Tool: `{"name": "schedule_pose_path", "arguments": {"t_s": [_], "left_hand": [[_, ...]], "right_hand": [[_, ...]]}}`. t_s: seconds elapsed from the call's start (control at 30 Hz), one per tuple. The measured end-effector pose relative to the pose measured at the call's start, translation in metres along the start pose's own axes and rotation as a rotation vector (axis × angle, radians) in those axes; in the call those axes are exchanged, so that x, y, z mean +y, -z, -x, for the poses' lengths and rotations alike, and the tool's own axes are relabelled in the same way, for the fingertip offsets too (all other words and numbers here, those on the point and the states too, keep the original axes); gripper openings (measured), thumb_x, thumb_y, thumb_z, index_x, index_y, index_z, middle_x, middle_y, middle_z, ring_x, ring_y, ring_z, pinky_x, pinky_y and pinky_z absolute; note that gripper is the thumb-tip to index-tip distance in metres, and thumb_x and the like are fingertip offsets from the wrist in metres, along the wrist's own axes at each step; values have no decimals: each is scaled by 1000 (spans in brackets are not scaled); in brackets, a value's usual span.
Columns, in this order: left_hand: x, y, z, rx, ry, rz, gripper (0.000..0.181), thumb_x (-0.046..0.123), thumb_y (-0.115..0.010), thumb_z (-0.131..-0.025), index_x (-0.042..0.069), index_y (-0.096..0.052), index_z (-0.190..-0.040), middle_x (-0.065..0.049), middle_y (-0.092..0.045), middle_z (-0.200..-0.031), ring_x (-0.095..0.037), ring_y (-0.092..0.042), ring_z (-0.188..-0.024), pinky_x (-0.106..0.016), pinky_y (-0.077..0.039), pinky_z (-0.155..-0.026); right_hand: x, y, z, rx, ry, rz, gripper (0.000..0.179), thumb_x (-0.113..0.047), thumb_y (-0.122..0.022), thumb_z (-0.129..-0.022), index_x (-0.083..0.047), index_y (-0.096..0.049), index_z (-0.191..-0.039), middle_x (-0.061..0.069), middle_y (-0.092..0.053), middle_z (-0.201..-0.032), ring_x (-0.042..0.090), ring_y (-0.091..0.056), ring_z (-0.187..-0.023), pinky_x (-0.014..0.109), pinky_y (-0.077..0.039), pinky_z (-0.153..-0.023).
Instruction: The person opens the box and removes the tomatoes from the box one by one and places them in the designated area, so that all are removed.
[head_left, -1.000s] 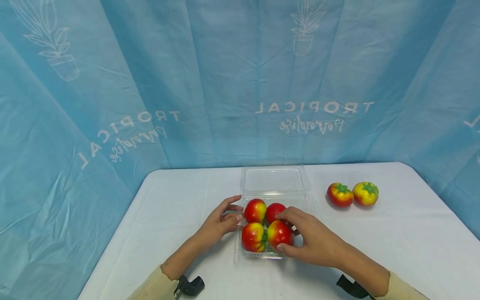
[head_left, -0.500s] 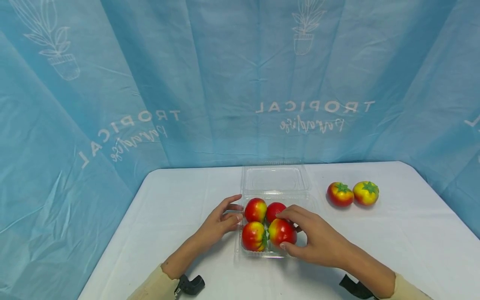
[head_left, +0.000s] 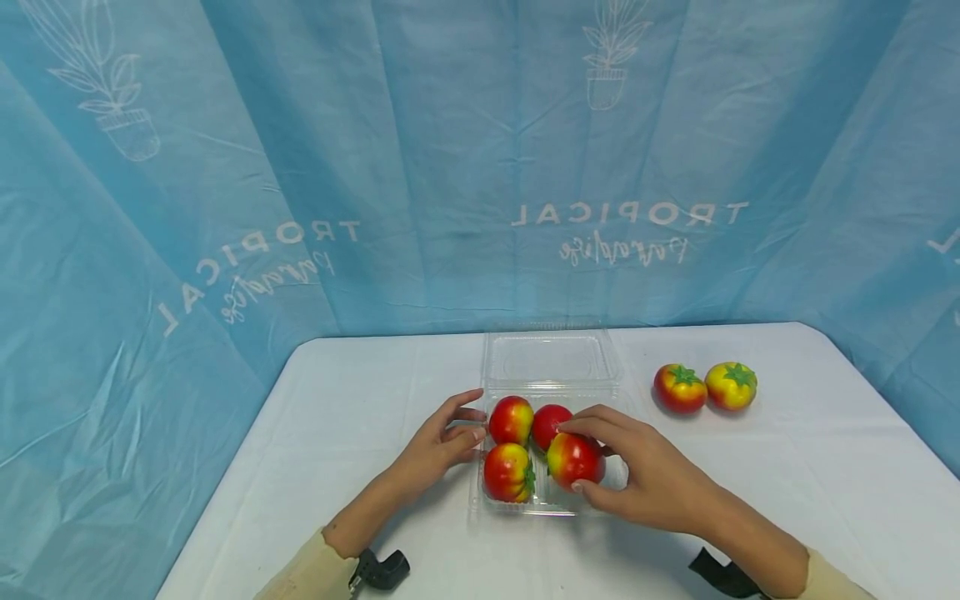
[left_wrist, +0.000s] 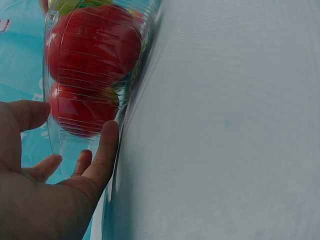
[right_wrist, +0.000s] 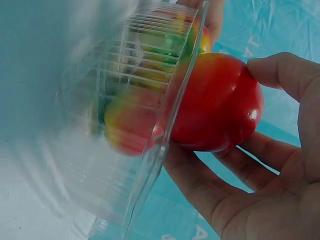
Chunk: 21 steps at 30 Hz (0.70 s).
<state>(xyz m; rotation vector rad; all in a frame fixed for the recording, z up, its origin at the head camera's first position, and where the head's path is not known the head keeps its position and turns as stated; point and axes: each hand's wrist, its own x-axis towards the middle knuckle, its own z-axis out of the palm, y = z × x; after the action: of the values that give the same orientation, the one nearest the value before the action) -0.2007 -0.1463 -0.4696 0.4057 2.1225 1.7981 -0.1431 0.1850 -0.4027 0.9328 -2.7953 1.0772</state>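
My right hand (head_left: 645,471) grips a glossy red-and-yellow tomato-like fruit (head_left: 576,460) between thumb and fingers. In the right wrist view this fruit (right_wrist: 220,102) stands partly above the rim of the clear plastic clamshell box (right_wrist: 185,90). Three more such fruits sit in the box: one at back left (head_left: 512,420), one at front left (head_left: 508,472) and a redder one at back right (head_left: 550,425). Beside the box's left wall lies my left hand (head_left: 435,446), fingers extended; in the left wrist view its fingertips (left_wrist: 109,131) touch the clear box (left_wrist: 85,112).
Behind the box its hinged lid (head_left: 551,358) lies folded back, flat on the white-covered table (head_left: 375,375). Two fruits, one red-and-yellow (head_left: 680,390) and one mostly yellow (head_left: 731,387), stand side by side at the back right. A blue printed curtain (head_left: 465,167) encloses the table.
My right hand has shifted the gripped fruit to the right and slightly up, widening the gap to the front-left fruit. My left hand and the box have stayed put.
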Motion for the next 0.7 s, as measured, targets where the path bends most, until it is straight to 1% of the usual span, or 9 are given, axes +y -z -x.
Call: {"name": "schedule_pose_path", "arguments": {"t_s": [0.1, 0.37, 0.47, 0.57, 0.7], "left_hand": [[0, 0, 0, -1, -1, 0, 71, 28, -69, -105, 22, -34, -166, -14, -51, -149, -33, -61, -134, -40, -59, -101], [0, 1, 0, 1, 1, -3, 71, 30, -70, -104, 22, -34, -165, -14, -52, -149, -34, -61, -133, -40, -60, -101], [-1, 0, 0, -3, 2, -1, 71, 29, -70, -104, 22, -34, -166, -14, -51, -149, -34, -61, -133, -40, -60, -101], [-1, 0, 0, -5, 0, 4, 71, 29, -70, -105, 22, -34, -166, -15, -51, -149, -34, -61, -133, -40, -60, -101], [-1, 0, 0, -3, 0, 7, 70, 27, -69, -105, 22, -34, -166, -14, -51, -149, -34, -61, -133, -40, -60, -101]], "right_hand": [[1, 3, 2, 14, 5, 5, 65, -32, -93, -82, -35, -63, -139, -21, -61, -135, 4, -62, -118, 20, -60, -89], [6, 11, 6, 84, 41, 23, 68, -24, -95, -81, -31, -61, -139, -21, -61, -133, 2, -62, -114, 26, -62, -90], [7, 14, 8, 103, 54, 26, 66, -21, -94, -81, -28, -61, -137, -21, -62, -132, 2, -63, -114, 27, -62, -91], [9, 16, 9, 106, 48, 38, 64, -20, -94, -82, -29, -62, -137, -21, -62, -133, 3, -62, -114, 26, -62, -91], [12, 19, 11, 106, 21, 59, 66, -19, -94, -81, -30, -63, -138, -20, -62, -136, 3, -62, -114, 24, -62, -89]]}}
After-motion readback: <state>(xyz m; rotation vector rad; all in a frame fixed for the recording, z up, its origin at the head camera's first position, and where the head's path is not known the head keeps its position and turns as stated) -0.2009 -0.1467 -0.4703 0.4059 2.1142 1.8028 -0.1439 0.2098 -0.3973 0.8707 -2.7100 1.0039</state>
